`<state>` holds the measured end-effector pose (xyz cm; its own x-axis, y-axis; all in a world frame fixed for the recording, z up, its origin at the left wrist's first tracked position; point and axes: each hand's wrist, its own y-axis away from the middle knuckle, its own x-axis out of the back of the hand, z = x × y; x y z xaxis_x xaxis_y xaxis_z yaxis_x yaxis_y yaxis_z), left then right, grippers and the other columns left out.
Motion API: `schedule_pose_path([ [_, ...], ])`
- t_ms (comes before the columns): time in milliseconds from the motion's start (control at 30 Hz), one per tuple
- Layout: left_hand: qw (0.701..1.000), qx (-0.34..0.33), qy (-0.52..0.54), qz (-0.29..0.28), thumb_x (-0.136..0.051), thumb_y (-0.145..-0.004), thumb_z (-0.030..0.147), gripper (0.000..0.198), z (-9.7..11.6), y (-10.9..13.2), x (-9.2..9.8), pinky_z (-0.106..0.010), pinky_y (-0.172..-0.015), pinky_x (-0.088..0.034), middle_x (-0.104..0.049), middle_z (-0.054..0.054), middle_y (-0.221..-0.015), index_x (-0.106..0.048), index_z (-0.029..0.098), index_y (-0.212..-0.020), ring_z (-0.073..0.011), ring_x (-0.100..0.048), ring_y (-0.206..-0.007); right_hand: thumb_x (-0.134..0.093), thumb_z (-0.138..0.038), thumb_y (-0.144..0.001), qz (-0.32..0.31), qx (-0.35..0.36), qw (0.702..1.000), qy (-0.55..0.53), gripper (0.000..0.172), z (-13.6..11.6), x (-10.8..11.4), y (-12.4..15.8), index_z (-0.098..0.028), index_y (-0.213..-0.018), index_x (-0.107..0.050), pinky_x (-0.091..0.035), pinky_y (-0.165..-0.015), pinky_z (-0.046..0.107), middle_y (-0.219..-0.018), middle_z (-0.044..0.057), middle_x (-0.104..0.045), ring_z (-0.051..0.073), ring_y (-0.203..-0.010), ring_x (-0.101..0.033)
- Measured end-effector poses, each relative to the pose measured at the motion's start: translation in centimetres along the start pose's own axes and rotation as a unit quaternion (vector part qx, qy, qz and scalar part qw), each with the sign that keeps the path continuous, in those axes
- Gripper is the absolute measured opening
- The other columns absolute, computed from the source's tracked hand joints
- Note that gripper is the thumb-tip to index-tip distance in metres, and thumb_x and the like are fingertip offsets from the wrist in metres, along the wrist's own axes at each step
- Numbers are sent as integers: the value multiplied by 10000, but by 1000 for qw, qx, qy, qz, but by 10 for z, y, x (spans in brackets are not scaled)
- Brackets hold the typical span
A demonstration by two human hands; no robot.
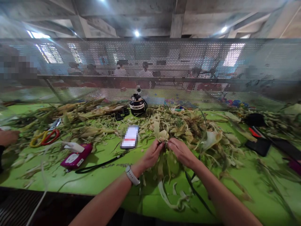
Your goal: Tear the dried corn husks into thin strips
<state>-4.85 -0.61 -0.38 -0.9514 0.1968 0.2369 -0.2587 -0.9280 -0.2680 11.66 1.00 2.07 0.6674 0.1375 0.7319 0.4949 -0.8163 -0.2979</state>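
My left hand (pixel 151 154) and my right hand (pixel 181 152) meet near the middle of the table, fingertips pinched close together. Between them they hold a small bundle of pale corn husk strips (pixel 164 135). Some strips stick up above the fingers, while others hang below onto the green tabletop (pixel 105 179). One long curled husk strip (pixel 164 196) trails toward the front edge. The fingers partly hide where the strips come together. Just beyond my hands lies a loose heap of husks and leaf scraps (pixel 188 125).
Left of my hands lie a phone (pixel 130 137) on a black strap, a purple device (pixel 76 157) with a cable, and scissors (pixel 48 137). A black "ENERGY" jug (pixel 137 105) stands behind. Another person's hand (pixel 8 138) is at far left. Perforated metal screen (pixel 94 59) behind.
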Motion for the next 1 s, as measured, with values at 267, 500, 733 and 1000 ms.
schedule_pose_path([
  [267, 998, -6, 6, 59, -424, -860, 420, 248, -8, -3, -2, -273, -659, -417, -505, -2, -720, -478, 180, -829, -132, -465, -660, -342, -262, -916, 28, 35, 999, 6, 272, -4, -7, 2, -193, -682, -462, -357, -563, 229, -635, -5, -504, 121, -587, -458],
  [500, 994, -36, -18, 101, -452, -854, 419, 259, -7, -4, -4, -267, -659, -399, -518, -8, -715, -491, 174, -783, -129, -460, -674, -362, -237, -911, 29, 97, 991, 88, 238, -7, -11, 6, -190, -716, -492, -368, -568, 240, -668, 8, -533, 133, -596, -482],
  [733, 986, 89, 138, -33, -618, -727, 502, 372, -9, -4, -3, -217, -538, -333, -535, 13, -650, -580, 134, -769, -79, -417, -554, -495, -306, -854, 193, 49, 975, 102, 189, -6, 8, 5, -174, -847, -631, -399, -794, 324, -857, 73, -603, 194, -862, -537],
  [1000, 976, 129, 167, -55, -711, -618, 526, 446, -10, 0, -4, -240, -631, -389, -629, -25, -686, -689, 125, -811, -106, -494, -629, -552, -372, -809, 185, -16, 976, -117, 256, 15, -9, -8, -187, -637, -591, -432, -723, 290, -726, 25, -581, 162, -743, -548],
])
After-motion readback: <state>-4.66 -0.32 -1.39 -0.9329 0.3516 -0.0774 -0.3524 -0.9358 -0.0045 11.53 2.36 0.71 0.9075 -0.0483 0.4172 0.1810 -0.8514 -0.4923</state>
